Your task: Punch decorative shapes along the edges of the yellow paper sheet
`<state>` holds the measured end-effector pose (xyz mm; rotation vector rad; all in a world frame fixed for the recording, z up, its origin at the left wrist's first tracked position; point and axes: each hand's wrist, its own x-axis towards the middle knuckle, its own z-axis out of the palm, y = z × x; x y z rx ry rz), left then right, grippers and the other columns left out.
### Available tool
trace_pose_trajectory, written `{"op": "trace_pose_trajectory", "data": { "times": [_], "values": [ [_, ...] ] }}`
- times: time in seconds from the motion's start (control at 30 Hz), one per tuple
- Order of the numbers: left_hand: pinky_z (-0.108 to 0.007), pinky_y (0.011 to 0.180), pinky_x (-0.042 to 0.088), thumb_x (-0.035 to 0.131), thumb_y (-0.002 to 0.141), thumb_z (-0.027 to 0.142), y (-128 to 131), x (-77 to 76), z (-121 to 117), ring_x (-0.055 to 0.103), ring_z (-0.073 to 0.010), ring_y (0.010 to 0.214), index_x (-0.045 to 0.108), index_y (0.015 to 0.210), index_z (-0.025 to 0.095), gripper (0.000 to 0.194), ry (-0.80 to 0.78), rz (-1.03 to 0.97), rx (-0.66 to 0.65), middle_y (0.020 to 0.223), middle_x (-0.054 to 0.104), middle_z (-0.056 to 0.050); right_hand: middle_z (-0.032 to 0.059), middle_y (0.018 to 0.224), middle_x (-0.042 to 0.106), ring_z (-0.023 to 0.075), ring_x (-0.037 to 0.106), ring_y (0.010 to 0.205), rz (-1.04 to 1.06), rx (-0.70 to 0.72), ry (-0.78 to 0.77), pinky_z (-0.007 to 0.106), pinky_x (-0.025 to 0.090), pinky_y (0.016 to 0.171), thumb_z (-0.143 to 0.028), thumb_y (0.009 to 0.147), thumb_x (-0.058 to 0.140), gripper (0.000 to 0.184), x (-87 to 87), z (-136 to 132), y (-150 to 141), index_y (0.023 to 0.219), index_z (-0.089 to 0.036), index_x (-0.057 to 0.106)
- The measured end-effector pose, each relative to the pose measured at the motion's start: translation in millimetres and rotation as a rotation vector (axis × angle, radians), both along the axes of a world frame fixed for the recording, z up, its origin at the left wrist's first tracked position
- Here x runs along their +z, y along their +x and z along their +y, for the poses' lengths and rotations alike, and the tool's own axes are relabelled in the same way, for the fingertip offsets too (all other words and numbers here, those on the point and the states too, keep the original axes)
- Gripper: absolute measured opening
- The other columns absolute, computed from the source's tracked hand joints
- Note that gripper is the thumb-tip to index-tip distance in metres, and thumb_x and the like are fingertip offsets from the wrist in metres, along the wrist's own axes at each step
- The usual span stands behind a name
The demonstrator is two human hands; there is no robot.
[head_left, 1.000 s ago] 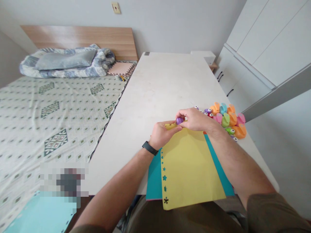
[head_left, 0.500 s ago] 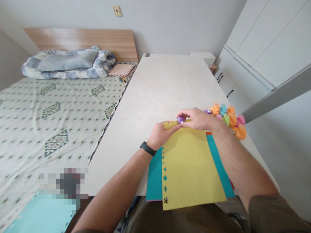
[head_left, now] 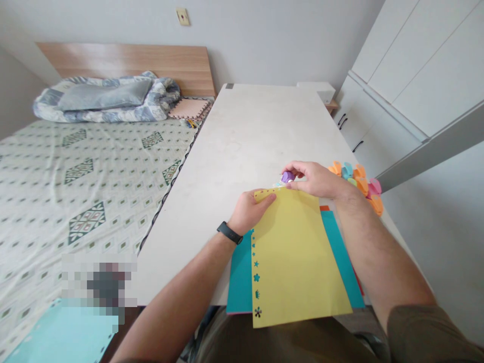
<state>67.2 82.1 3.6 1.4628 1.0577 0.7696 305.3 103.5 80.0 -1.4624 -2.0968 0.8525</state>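
Observation:
A yellow sheet of paper lies over teal paper, with small shapes such as stars, a crown and a flower cut along its left edge and a few holes at its top left. My left hand pinches the sheet's top left corner, thumb on top. Beyond the top edge, my right hand grips a small purple craft punch between thumb and fingers. The punch sits just off the paper's edge, and tiny paper bits lie beside it.
Several colourful craft punches stand in a group on the white table, right of my right forearm. To the left is a bed with a folded quilt. A light blue punched sheet shows at lower left.
My right hand has moved the purple punch off the top edge, slightly away and to the right. Paper bits now show there. My left hand stays on the corner.

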Motion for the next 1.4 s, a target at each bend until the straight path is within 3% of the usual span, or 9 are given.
{"op": "trace_pose_trajectory", "data": {
  "times": [0.23,0.43,0.67,0.9,1.03,1.4],
  "values": [
    [-0.025,0.059,0.05,0.064,0.093,0.057,-1.9,2.9,-4.9,0.069,-0.0185,0.073,0.079,0.103,0.016,0.044,0.119,0.072,-0.04,0.089,0.078,-0.005,0.0062,0.1,0.077,0.0217,0.068,0.089,0.09,-0.076,-0.073,0.031,0.053,0.077,-0.044,0.092,0.069,0.033,-4.5,4.5,15.4,0.116,-0.021,0.072],
    [-0.026,0.06,0.049,0.063,0.094,0.053,-1.6,8.8,-7.7,0.068,-0.0195,0.073,0.08,0.101,0.018,0.04,0.175,0.112,-0.058,0.088,0.078,-0.006,0.0094,0.111,0.077,0.0234,0.069,0.099,0.227,-0.153,-0.193,0.032,0.056,0.078,-0.05,0.099,0.061,0.032,-12.0,10.0,27.7,0.11,-0.022,0.072],
    [-0.027,0.065,0.053,0.062,0.096,0.051,-0.9,11.3,-8.9,0.07,-0.0211,0.079,0.08,0.101,0.019,0.037,0.203,0.11,-0.081,0.092,0.079,-0.005,0.0129,0.108,0.079,0.0239,0.071,0.097,0.268,-0.208,-0.259,0.032,0.056,0.076,-0.056,0.101,0.056,0.041,-18.0,13.8,21.3,0.105,-0.019,0.07],
    [-0.03,0.079,0.058,0.065,0.096,0.047,0.5,9.6,-9.5,0.075,-0.0251,0.096,0.082,0.106,0.019,0.034,0.269,0.118,-0.105,0.107,0.081,-0.007,0.0096,0.107,0.079,0.0234,0.072,0.097,0.055,-0.108,-0.248,0.031,0.054,0.075,-0.057,0.1,0.055,0.042,-25.1,14.7,9.0,0.107,-0.02,0.073],
    [-0.033,0.089,0.059,0.067,0.095,0.044,1.5,8.6,-9.3,0.076,-0.0256,0.103,0.082,0.108,0.02,0.031,0.296,0.117,-0.104,0.115,0.08,-0.006,0.0077,0.108,0.08,0.0248,0.071,0.097,-0.039,-0.063,-0.214,0.033,0.053,0.084,-0.058,0.1,0.056,0.042,-31.6,17.6,6.1,0.107,-0.022,0.075],
    [-0.041,0.111,0.052,0.066,0.097,0.035,3.9,0.3,-4.8,0.07,-0.0246,0.122,0.081,0.112,0.022,0.024,0.489,0.149,-0.152,0.132,0.074,-0.008,0.0091,0.108,0.078,0.0234,0.07,0.101,0.115,-0.01,-0.257,0.032,0.051,0.088,-0.061,0.1,0.054,0.046,-22.2,11.4,-0.1,0.106,-0.019,0.073]
  ]
}}
